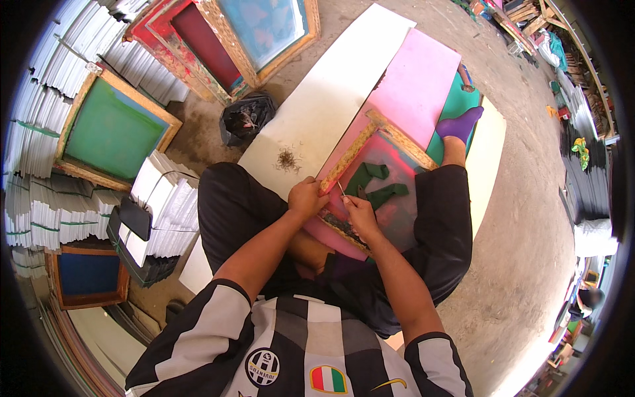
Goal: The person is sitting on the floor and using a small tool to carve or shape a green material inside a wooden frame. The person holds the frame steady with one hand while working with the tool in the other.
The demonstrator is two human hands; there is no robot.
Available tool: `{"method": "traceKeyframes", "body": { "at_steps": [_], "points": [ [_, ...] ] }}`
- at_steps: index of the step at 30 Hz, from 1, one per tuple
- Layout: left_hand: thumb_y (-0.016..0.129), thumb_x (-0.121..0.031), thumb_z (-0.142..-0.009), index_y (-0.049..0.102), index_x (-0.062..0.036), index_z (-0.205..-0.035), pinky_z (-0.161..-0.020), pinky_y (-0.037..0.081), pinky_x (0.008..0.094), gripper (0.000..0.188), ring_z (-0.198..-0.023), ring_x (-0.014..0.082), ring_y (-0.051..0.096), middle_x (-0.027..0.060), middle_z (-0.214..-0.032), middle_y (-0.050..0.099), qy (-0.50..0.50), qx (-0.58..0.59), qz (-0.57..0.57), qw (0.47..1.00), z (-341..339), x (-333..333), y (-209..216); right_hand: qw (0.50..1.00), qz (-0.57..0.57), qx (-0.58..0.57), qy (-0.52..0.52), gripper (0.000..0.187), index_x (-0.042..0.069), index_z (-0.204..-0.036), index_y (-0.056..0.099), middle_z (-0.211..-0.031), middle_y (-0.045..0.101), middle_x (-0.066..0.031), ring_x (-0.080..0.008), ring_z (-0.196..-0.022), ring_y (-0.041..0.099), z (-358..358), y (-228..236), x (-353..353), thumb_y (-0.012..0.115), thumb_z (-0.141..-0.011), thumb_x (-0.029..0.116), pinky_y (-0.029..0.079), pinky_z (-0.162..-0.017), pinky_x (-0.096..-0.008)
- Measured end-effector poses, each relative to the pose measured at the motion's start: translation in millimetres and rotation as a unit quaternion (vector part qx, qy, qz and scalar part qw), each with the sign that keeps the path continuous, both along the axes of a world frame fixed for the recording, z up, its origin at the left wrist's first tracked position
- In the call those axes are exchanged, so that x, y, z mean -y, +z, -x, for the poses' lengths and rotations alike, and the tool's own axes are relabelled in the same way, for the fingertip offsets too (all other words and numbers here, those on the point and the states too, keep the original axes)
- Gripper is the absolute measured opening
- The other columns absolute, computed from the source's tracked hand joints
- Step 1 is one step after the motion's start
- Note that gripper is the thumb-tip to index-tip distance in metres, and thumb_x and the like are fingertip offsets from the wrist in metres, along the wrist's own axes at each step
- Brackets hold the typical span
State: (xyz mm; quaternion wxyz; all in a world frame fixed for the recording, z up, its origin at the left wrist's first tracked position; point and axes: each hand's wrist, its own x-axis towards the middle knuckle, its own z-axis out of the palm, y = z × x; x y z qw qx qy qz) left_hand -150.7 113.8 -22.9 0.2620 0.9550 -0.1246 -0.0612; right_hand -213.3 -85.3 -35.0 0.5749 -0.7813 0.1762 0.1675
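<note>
A wooden-framed printing screen [402, 147] with pink-stained mesh rests across my lap and the boards. My left hand [306, 198] is closed around its near left corner. In my right hand [359, 216] is a thin pointed tool [341, 188], pinched between the fingers, its tip at the inner edge of the left-hand frame bar; its exact kind does not show. A dark green strip of cloth [364, 177] lies crumpled on the mesh, just beyond my right hand. To the left, on a white board [344, 73], sits a small heap of thin dark bits [286, 159], perhaps staples.
Pink [423, 73], green and cream boards lie under my legs. A black plastic bag [247, 119] stands at the left, with more framed screens [116, 129] behind it. Tied stacks of white sheets [172, 205] fill the left side. Concrete floor [522, 198] stretches to the right.
</note>
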Motion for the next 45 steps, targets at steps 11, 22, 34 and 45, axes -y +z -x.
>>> {"method": "traceKeyframes", "body": {
  "at_steps": [11,22,34,45],
  "points": [
    [0.082,-0.035,-0.076,0.074,-0.0067,-0.094,-0.081,0.058,0.0473,0.034,-0.089,0.0346,0.071,0.0116,-0.096,0.068,0.006,-0.012,0.0,1.0,0,-1,4,0.986,-0.102,-0.128,-0.025,0.037,0.015,-0.131,0.07,-0.063,0.051,0.0011,-0.0106,-0.049,0.046,-11,45,1,0.06,-0.107,0.041,0.035,-0.042,-0.0278],
    [0.082,-0.033,-0.074,0.073,-0.0066,-0.09,-0.081,0.057,0.0471,0.032,-0.088,0.0347,0.071,0.0117,-0.094,0.067,0.02,-0.006,0.006,1.0,1,-1,5,0.941,0.323,0.005,0.101,0.036,0.024,-0.133,0.068,-0.104,0.074,-0.0256,-0.0492,-0.101,0.07,-16,94,0,0.054,-0.105,0.042,0.054,-0.089,-0.0608],
    [0.082,-0.032,-0.074,0.073,-0.0065,-0.087,-0.081,0.057,0.0476,0.03,-0.087,0.0347,0.07,0.0118,-0.093,0.066,0.018,-0.009,0.022,1.0,0,-1,1,0.915,0.371,-0.022,0.156,0.034,0.018,-0.132,0.063,-0.099,0.076,-0.024,-0.0468,-0.097,0.073,-23,101,-8,0.048,-0.108,0.038,0.057,-0.084,-0.0602],
    [0.082,-0.033,-0.074,0.074,-0.0067,-0.093,-0.081,0.058,0.0473,0.033,-0.089,0.0344,0.071,0.0118,-0.096,0.068,0.003,-0.019,-0.007,1.0,0,0,5,0.922,0.356,-0.053,0.143,0.033,0.008,-0.122,0.064,-0.103,0.075,-0.0254,-0.0484,-0.097,0.072,-27,87,-26,0.049,-0.108,0.033,0.056,-0.085,-0.0601]
  ]
}}
